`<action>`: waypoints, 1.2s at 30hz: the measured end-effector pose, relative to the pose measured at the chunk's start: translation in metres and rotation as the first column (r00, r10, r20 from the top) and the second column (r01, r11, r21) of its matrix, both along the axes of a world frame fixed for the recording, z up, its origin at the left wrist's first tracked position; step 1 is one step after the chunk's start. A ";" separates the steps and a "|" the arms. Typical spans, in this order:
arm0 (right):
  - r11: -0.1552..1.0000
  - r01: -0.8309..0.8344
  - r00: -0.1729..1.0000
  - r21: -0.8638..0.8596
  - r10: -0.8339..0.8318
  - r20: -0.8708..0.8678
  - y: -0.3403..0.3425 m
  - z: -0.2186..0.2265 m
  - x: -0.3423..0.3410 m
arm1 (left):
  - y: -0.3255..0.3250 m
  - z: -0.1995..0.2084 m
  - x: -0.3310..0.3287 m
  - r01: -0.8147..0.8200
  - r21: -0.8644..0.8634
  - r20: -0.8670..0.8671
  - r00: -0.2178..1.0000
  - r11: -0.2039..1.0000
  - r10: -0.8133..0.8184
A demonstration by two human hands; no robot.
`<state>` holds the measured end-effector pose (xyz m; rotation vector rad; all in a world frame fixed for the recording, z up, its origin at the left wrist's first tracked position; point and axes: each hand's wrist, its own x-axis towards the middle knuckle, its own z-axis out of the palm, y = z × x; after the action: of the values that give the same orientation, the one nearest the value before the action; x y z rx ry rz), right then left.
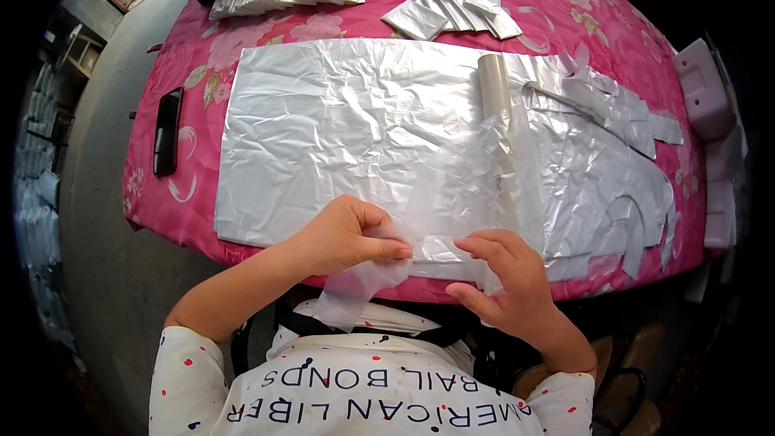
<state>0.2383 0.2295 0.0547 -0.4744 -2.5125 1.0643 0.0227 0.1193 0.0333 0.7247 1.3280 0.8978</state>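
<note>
Pink floral cloth [557,20] spreads across the frame, a black phone [167,132] lying at left beside broad silvery sheeting [323,129]. Left of lower centre, the left hand [353,232] pinches thin clear film [355,289] between thumb and fingers, some of it hanging below the hand. Right of centre, a translucent roll [496,89] lies upon the sheeting, and lower down the right hand [510,276] has thumb and fingers spread apart.
</note>
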 end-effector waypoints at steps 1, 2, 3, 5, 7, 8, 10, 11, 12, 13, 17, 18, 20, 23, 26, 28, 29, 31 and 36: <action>0.999 -0.032 0.999 -0.025 0.032 -0.004 -0.003 0.000 -0.009 | 0.005 0.004 0.009 0.056 0.034 -0.049 0.997 0.998 -0.054; 0.997 -0.066 0.998 -0.050 0.066 -0.012 -0.006 0.000 -0.016 | 0.009 0.003 0.017 0.060 0.084 -0.038 0.998 0.995 -0.057; 0.991 -0.079 0.997 -0.111 0.080 0.004 -0.007 -0.002 -0.020 | 0.011 0.002 0.023 0.064 0.134 -0.026 0.998 0.989 -0.061; 0.974 -0.039 0.998 -0.223 0.051 0.047 -0.007 -0.003 -0.020 | 0.015 0.004 0.026 0.054 0.151 -0.061 0.997 0.987 -0.045; 0.953 -0.011 0.998 -0.302 0.028 0.053 -0.005 -0.004 -0.019 | 0.012 -0.001 0.022 0.017 0.121 -0.045 0.999 0.993 -0.011; 0.945 -0.006 0.999 -0.327 0.020 0.039 -0.003 -0.005 -0.018 | 0.009 -0.004 0.019 -0.003 0.103 -0.035 0.999 0.995 0.006; 0.918 0.018 1.000 -0.396 -0.010 0.021 0.000 -0.007 -0.014 | 0.005 -0.007 0.017 0.012 0.110 -0.020 1.000 0.994 -0.010; 0.898 0.036 0.999 -0.438 -0.031 0.018 0.003 -0.011 -0.011 | 0.004 -0.008 0.016 0.019 0.116 -0.012 1.000 0.993 -0.018; 0.876 0.053 0.999 -0.480 -0.051 0.017 0.005 -0.013 -0.008 | 0.004 -0.008 0.015 -0.016 0.096 0.041 0.999 0.995 0.012; 0.849 0.073 0.997 -0.523 -0.082 0.006 0.008 -0.014 -0.005 | 0.005 -0.007 0.014 -0.049 0.075 0.092 0.995 0.996 0.042; 0.786 0.101 0.993 -0.609 -0.122 0.008 0.022 -0.017 0.008 | 0.007 -0.004 0.013 -0.117 0.002 0.201 0.973 0.993 0.114; 0.784 0.096 0.994 -0.613 -0.111 0.014 0.024 -0.018 0.010 | 0.008 -0.002 0.017 -0.118 0.017 0.224 0.968 0.993 0.111; 0.881 0.017 0.999 -0.473 -0.035 -0.029 0.018 -0.016 0.002 | 0.012 0.002 0.027 -0.118 0.046 0.268 0.958 0.992 0.102; 0.939 -0.069 0.997 -0.336 0.074 0.002 0.005 -0.010 -0.011 | 0.011 0.001 0.031 0.005 0.119 0.127 0.992 0.993 -0.020; 0.928 -0.021 0.998 -0.373 0.042 0.049 -0.008 -0.009 -0.016 | 0.012 -0.001 0.036 -0.078 0.136 0.202 0.978 0.988 0.050; 0.936 -0.034 0.998 -0.350 0.053 0.046 -0.006 -0.018 -0.014 | 0.011 -0.003 0.033 -0.044 0.095 0.078 0.996 0.995 0.036; 0.934 -0.014 0.999 -0.357 0.028 0.036 -0.006 -0.017 -0.014 | 0.010 -0.004 0.032 -0.030 0.071 0.015 0.999 0.997 0.029; 0.928 0.028 1.000 -0.371 -0.023 0.016 -0.005 -0.015 -0.014 | 0.008 -0.013 0.033 -0.100 0.147 0.061 0.994 0.984 0.092; 0.841 0.124 0.990 -0.526 -0.143 0.004 0.010 -0.015 -0.003 | 0.004 -0.018 0.026 -0.159 0.197 0.069 0.986 0.967 0.148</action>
<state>0.2357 0.2396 0.0397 -0.7582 -2.0908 1.6894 0.0489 0.1237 0.0156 0.7549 1.2694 1.1825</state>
